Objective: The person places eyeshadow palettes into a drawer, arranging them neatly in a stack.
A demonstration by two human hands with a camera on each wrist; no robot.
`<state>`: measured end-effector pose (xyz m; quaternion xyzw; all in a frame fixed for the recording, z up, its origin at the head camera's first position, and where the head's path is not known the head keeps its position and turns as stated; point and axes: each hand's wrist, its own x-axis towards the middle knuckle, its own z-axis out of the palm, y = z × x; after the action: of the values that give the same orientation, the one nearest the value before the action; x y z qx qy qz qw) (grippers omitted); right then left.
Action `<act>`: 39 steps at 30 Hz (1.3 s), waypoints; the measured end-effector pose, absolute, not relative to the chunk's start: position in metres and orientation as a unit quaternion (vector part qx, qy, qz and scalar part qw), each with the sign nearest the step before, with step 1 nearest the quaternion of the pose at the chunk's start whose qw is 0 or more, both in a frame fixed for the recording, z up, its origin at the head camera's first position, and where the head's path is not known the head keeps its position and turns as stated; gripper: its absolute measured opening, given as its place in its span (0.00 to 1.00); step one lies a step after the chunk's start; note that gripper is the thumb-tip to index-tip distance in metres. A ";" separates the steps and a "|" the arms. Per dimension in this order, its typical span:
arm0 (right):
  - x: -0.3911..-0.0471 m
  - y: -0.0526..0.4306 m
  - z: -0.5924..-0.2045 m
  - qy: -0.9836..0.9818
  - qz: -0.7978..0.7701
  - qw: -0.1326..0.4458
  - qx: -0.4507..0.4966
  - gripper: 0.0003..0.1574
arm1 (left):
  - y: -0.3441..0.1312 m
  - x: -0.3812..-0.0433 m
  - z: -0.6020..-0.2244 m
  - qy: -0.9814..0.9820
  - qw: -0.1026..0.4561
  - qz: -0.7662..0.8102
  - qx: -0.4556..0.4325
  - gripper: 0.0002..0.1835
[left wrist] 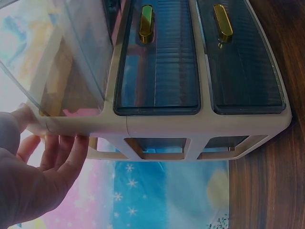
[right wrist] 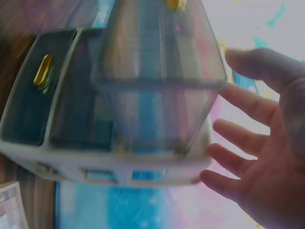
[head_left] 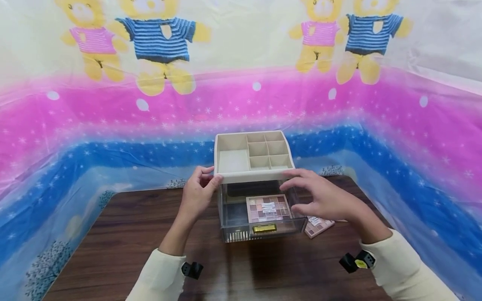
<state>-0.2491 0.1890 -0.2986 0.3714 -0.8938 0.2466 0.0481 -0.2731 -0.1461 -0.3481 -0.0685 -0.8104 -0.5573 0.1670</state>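
A cream desktop organizer with smoky clear drawers stands on the table. Its top drawer is pulled out, with a gold handle on the front. Inside lies an eyeshadow palette with many small pans. My left hand grips the organizer's upper left edge between thumb and fingers, as the left wrist view also shows. At the right side my right hand is spread, fingertips close to the organizer's edge and the drawer, holding nothing. The lower two drawers are closed.
A second palette lies on the dark wooden table, right of the organizer and partly under my right hand in the head view. The organizer's top has several open compartments. A printed bear curtain surrounds the table's back and sides.
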 end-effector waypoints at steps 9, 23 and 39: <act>-0.268 0.226 -0.346 -0.927 0.272 0.071 0.246 0.26 | -0.150 -0.271 -0.347 -0.811 0.171 -0.555 -0.068 0.23; -0.297 0.227 -0.412 -0.977 0.181 0.011 0.116 0.45 | -0.153 -0.271 -0.346 -0.807 0.166 -0.562 -0.069 0.22; -0.317 0.225 -0.462 -0.990 0.123 -0.068 0.022 0.54 | -0.147 -0.271 -0.344 -0.808 0.169 -0.559 -0.070 0.22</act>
<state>-0.3165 0.2253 -0.4624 0.0223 -0.9898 0.1235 -0.0681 -0.2711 -0.1469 -0.3441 -0.0705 -0.8085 -0.5594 0.1690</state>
